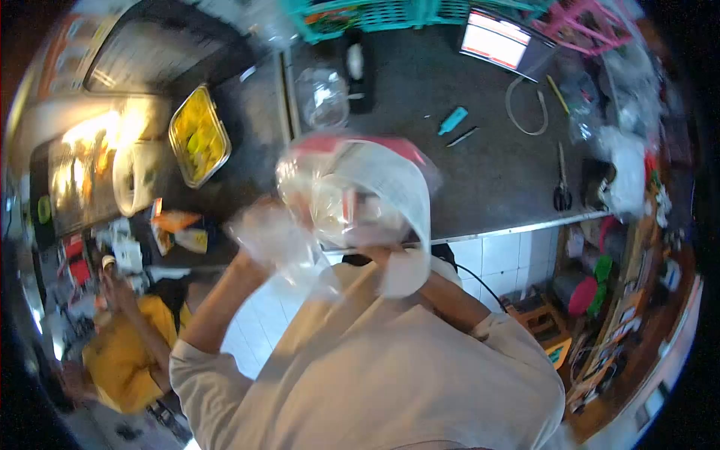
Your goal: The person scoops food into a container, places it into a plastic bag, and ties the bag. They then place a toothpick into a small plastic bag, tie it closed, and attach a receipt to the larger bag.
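Note:
A clear plastic bag [330,206] with red or pink parts is raised in front of my body, over the table's near edge. My right hand [380,244] grips it from the near side; motion blurs the fingers. A long white paper strip [420,195] curls over the bag and hangs down past my right wrist. My left hand [257,232] is at the bag's left side, covered by loose clear plastic that trails toward my chest. Its fingers are smeared and hidden, so their grip cannot be made out. What the bag contains is too blurred to name.
On the dark table [480,180] lie a teal marker-like object [453,120], a pen [463,136], scissors [562,184] and a lit screen [495,39]. A tray of yellow food [199,136] stands left. A person in yellow [135,352] works at lower left.

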A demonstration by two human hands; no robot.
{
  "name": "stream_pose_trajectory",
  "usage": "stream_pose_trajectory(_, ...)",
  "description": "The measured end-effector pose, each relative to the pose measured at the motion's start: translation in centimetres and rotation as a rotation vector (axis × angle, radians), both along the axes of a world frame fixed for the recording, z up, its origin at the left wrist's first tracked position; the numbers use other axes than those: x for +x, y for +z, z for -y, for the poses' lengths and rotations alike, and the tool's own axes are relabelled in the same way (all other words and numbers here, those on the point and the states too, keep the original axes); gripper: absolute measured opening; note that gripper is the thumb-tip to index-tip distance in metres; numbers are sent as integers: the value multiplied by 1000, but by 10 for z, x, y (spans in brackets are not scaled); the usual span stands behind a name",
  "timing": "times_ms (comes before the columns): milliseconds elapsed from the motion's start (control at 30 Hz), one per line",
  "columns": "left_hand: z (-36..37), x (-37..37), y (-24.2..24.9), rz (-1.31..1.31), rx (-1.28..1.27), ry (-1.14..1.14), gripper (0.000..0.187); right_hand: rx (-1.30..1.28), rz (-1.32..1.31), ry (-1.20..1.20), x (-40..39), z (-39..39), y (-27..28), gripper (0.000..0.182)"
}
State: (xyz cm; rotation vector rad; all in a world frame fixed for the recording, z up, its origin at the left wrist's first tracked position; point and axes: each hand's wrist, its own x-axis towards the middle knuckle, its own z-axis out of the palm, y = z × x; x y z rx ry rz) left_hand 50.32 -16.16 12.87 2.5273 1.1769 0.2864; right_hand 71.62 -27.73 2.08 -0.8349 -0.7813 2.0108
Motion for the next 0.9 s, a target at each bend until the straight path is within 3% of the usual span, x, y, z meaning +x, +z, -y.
stream_pose_trajectory(33,0,8,-7,3,63,-84,7,-41,68,-22,7,-2,-18,52)
stream_pose_trajectory(67,-4,19,-9,5,94,-198,10,-50,313,-49,5,3,-74,48)
stream_pose_trajectory(100,-6,28,-11,4,126,-307,12,-258,-110,-418,5,-17,-38,50)
stream_pose_trajectory(133,-5,31,-24,2,126,-313,14,-300,-87,-385,18,-26,-45,51)
stream_pose_trajectory(167,-4,42,-27,-42,146,-324,12,-347,-66,-345,31,-35,-53,54)
stream_pose_trajectory(267,-11,66,-35,-129,181,-452,9,-309,393,-51,67,-73,-64,58)
stream_pose_trajectory(433,-17,74,-122,-343,49,-594,16,57,880,428,157,-139,-67,53)
stream_pose_trajectory(467,-29,85,-117,-275,-28,-582,17,188,727,261,199,-155,-68,43)
stream_pose_trajectory(567,-49,105,-120,-251,-72,-634,17,30,1084,-565,346,-192,-29,21)
stream_pose_trajectory(600,-52,108,-121,-255,-68,-667,17,7,1436,-771,416,-197,-49,20)
stream_pose_trajectory(633,-55,111,-123,-258,-63,-700,17,167,1694,-1061,464,-195,-47,24)
stream_pose_trajectory(667,-58,113,-124,-261,-59,-735,18,178,1917,-1097,528,-193,-64,28)
stream_pose_trajectory(700,-62,114,-124,-267,-46,-756,17,106,2079,-1029,603,-189,-96,32)
stream_pose_trajectory(767,-64,114,-123,-280,-24,-786,17,180,2266,-225,697,-192,-123,31)
stream_pose_trajectory(867,-65,114,-127,-227,-25,-779,18,507,1817,-90,764,-203,-165,32)
stream_pose_trajectory(900,-66,116,-129,-198,-28,-771,18,751,2030,242,797,-203,-174,35)
